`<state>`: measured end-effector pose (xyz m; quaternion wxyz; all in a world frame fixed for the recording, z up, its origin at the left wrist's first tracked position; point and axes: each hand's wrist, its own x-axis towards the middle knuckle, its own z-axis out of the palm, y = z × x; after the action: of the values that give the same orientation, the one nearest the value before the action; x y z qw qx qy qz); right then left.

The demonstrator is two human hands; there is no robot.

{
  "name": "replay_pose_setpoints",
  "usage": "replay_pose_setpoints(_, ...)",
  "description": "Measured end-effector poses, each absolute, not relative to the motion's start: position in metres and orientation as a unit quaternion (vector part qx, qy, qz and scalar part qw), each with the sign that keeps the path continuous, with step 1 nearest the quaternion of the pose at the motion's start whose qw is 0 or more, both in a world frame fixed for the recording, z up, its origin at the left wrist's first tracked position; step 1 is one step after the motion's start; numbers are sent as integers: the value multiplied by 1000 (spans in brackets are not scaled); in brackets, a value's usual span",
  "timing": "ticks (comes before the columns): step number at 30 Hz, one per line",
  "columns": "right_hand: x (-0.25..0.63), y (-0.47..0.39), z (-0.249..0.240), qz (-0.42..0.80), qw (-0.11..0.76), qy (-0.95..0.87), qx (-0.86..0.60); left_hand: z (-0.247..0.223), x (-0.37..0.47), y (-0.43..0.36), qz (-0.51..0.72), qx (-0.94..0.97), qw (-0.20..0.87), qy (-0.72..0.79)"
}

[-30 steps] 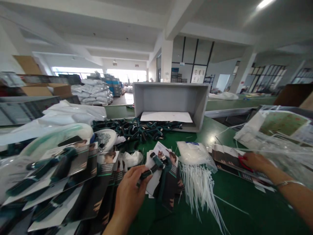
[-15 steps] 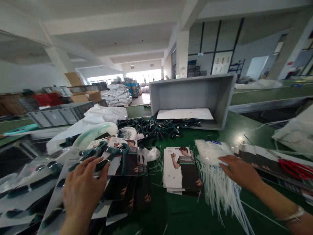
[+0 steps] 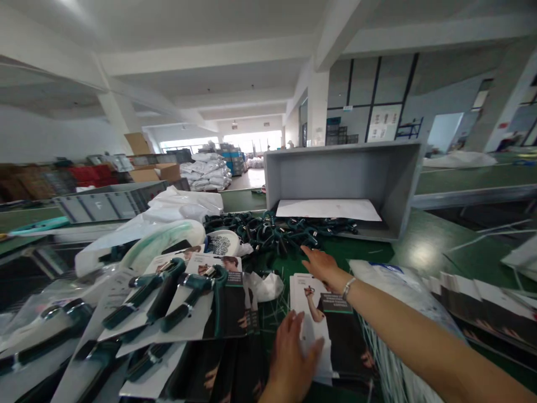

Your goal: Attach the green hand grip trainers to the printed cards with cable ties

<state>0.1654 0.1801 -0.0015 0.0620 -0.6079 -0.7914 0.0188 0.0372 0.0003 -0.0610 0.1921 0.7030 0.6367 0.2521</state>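
My left hand (image 3: 293, 355) is at the left edge of a stack of printed cards (image 3: 342, 313), fingers and thumb apart; whether it touches the top card is hard to tell. Beyond the stack, my right hand (image 3: 322, 264) reaches with fingers stretched out towards a heap of dark green handled pieces with metal fittings (image 3: 268, 229). Nothing shows in it. To the left, several similar curved pieces (image 3: 195, 288) lie on cards that overlap one another. A bundle of white cable ties (image 3: 377, 274) in a plastic bag lies under my right forearm.
A grey crate (image 3: 339, 173) lies on its side behind the heap, with a white sheet inside. A white tub (image 3: 222, 243) of small metal parts stands left of it. More cards (image 3: 486, 313) lie at the right. Plastic bags (image 3: 180, 204) cover the left side.
My left hand has left the pieces on the left-hand cards and moved right to the card stack. My right hand has moved from the cable ties forward and left towards the heap.
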Motion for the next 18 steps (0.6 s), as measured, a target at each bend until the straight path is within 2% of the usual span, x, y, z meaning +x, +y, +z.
replay_pose_setpoints(5,131,242,-18,28,39,-771,-635,-96,37,13,300,672,225,638)
replay_pose_setpoints(9,139,243,-28,24,71,-772,-632,-101,37,10,341,642,265,634)
replay_pose_setpoints(14,189,215,-11,24,175,-757,-629,-87,51,-4,323,619,337,631)
replay_pose_setpoints(18,237,196,6,55,273,-678,-681,-74,65,-12,322,633,339,617)
